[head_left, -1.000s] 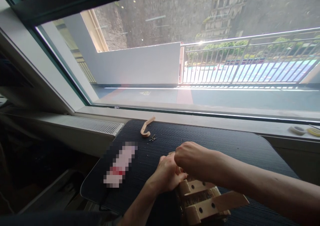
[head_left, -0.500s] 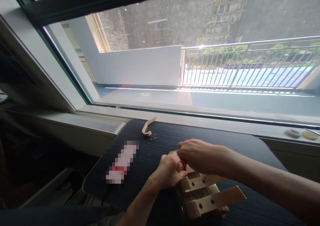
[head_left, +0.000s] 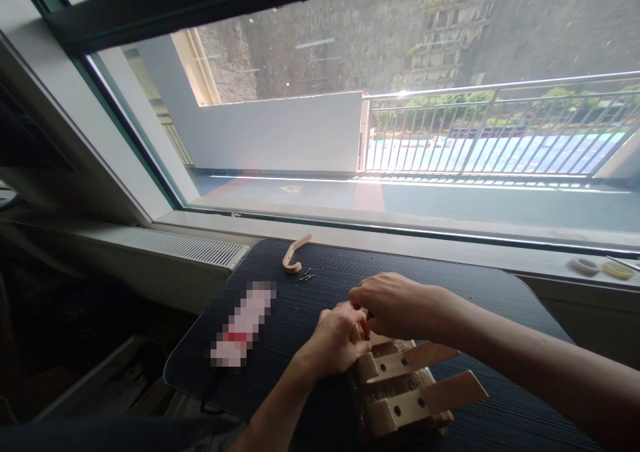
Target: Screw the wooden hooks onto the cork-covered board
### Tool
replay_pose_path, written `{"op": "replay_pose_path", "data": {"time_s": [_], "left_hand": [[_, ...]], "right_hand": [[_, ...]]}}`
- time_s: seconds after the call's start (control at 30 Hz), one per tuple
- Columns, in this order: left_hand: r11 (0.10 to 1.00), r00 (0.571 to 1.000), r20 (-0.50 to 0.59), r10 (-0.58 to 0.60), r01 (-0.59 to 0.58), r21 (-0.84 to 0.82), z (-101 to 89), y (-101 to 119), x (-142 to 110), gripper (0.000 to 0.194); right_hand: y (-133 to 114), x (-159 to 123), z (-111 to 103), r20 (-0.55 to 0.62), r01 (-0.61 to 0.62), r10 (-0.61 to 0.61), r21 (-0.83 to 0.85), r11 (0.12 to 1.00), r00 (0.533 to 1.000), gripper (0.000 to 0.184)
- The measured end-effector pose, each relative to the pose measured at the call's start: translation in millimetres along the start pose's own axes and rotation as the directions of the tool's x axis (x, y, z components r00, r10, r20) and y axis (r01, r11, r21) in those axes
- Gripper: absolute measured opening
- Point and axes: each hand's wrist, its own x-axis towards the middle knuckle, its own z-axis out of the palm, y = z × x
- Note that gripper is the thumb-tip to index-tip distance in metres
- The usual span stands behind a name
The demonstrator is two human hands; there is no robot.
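On the dark table, my left hand [head_left: 337,342] is closed around the far end of a wooden hook rack [head_left: 410,362], thumb toward me. Pale curved wooden hooks with dark screw holes lie across its rough brown, shiny base; the nearest hook [head_left: 435,400] points right. Just above my left fingers, my right hand [head_left: 387,302] is curled into a fist. A small dark and red bit shows between the hands, but what the right fist holds is hidden. Further off lie a loose wooden hook [head_left: 291,260] and several screws [head_left: 307,275].
A blurred-out pink and red object [head_left: 245,325] lies on the left of the black table [head_left: 280,359]. Behind the table runs a window sill [head_left: 400,247] with tape rolls [head_left: 617,270] at the right. A white radiator cover [head_left: 190,249] stands at the left.
My right fist has turned slightly and shifted a little over the left hand. The hook rack has moved slightly left. The view has tilted a little; the loose hook and screws lie where they were.
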Motion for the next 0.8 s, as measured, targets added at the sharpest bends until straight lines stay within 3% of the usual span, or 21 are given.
{"op": "replay_pose_path", "data": {"time_s": [0.2,0.8], "left_hand": [[0.999,0.999,-0.029,0.027,-0.028,-0.039,1.8,-3.8,0.0,0.021],[0.998,0.999,-0.041,0.01,-0.012,-0.054,3.8,-6.1,1.2,0.016]], "right_hand": [[2.2,-13.1,-7.8,0.0,0.066,-0.066,0.035,0.997,0.998,0.013],[-5.1,-18.7,-9.3,-0.008,0.024,-0.024,-0.043,0.999,1.0,0.016]]}}
